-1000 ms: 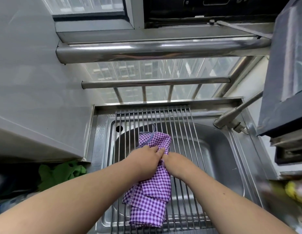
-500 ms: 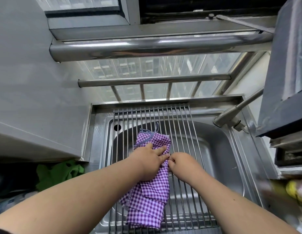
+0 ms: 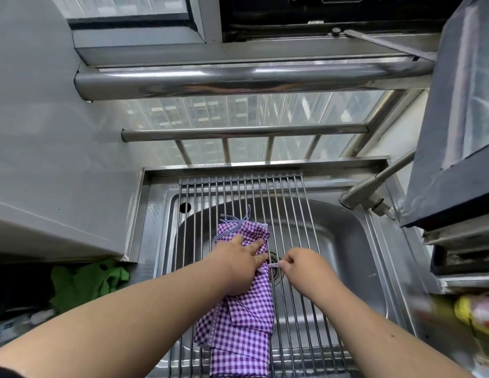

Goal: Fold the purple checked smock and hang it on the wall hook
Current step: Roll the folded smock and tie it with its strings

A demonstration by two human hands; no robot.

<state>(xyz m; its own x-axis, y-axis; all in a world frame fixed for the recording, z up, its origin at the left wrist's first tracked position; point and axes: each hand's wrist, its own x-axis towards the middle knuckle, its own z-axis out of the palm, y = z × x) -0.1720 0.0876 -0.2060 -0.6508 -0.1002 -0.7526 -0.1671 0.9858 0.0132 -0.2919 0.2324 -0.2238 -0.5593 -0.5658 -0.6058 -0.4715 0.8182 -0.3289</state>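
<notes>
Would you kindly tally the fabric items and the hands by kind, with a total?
Purple checked fabric smock on the steel roll-up rack: 1
Crumpled green cloth at left: 1
Bare hands, left hand pressing the smock, right hand with a pinch grip on its strip: 2
Total: 4

We see a soft woven cloth, the purple checked smock [image 3: 244,317], matt and creased, lying on a rack [image 3: 292,219] of shiny smooth metal rods. Beneath is the sink [image 3: 355,249], brushed steel with a dull gleam. At nine o'clock lies crumpled green cloth [image 3: 87,282].
</notes>
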